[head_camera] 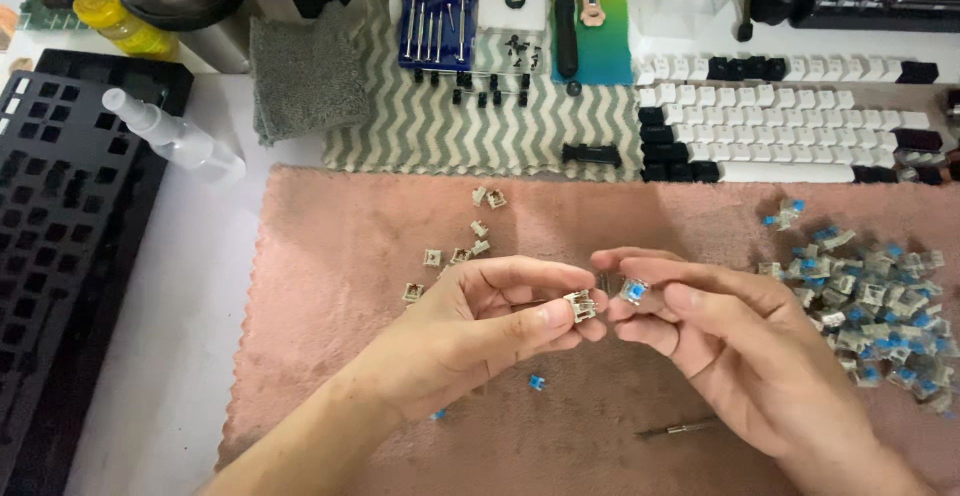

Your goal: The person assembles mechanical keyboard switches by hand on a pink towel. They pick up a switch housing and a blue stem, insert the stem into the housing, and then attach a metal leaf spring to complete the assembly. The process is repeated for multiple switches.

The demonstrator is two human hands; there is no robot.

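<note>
Pink towel (330,286) taken as landmark; it covers the near half of the desk (200,286).

Nearest on the towel, toward its front edge: a thin metal tool (680,426), lying flat, just beside the right wrist. A loose blue stem (537,383) lies near the left hand, untouched.

Mid-towel, both hands meet. Left hand (480,326): grip closed, thumb and fingertips pinched on a pale switch housing (580,306). Right hand (720,326): grip closed too, thumb and forefinger pinched on a blue switch top (634,290). The two parts sit just beside each other; something small and dark shows between them, too small to tell what, and whether they touch cannot be told.

Left of the hands on the towel: scattered pale housings (460,254), loose and well apart from each other. At the towel's right end: a heap of blue-stemmed switches (870,306), piled tight, near the right hand but not touching it.

Beyond the towel's far edge: a chevron mat (440,136) carrying small black parts and a blue screwdriver case (438,14). Right of that mat, rows of white and black keycaps (790,126). A grey cloth (305,76) overlaps the mat's left corner.

Left of the towel, on bare desk: a clear spray bottle (170,136) on its side, then a black keyboard frame (60,226) with open switch holes. A yellow-capped bottle (115,18) stands at the far left.
</note>
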